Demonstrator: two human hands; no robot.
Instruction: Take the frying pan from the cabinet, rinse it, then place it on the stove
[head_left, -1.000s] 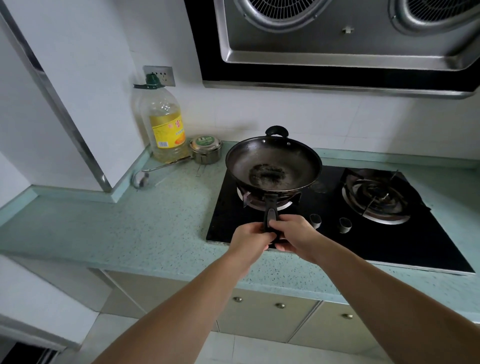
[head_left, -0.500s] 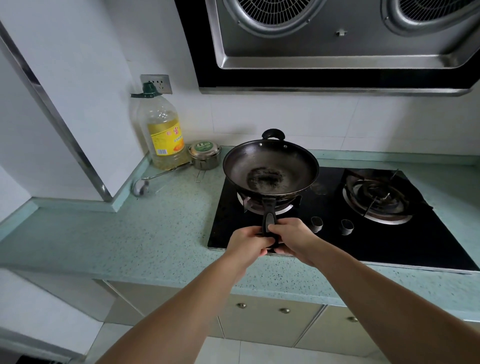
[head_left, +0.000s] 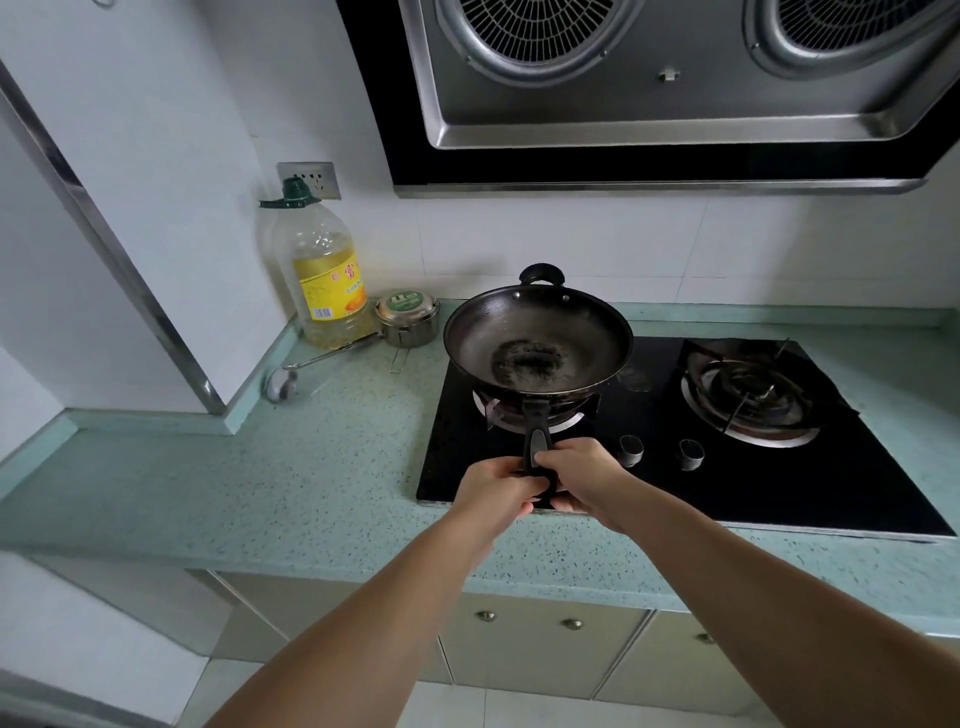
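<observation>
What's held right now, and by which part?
The frying pan, by the near end of its black handle: left hand and right hand both grip it. The pan is over the left burner of the stove.

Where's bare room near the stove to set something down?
Bare: the counter left of the stove, from the ladle to the front edge; the right burner holds nothing. Crowded: the corner with oil bottle, tin and ladle, and the stove's front, where left hand and right hand grip the frying pan by its handle, beside the knobs.
</observation>
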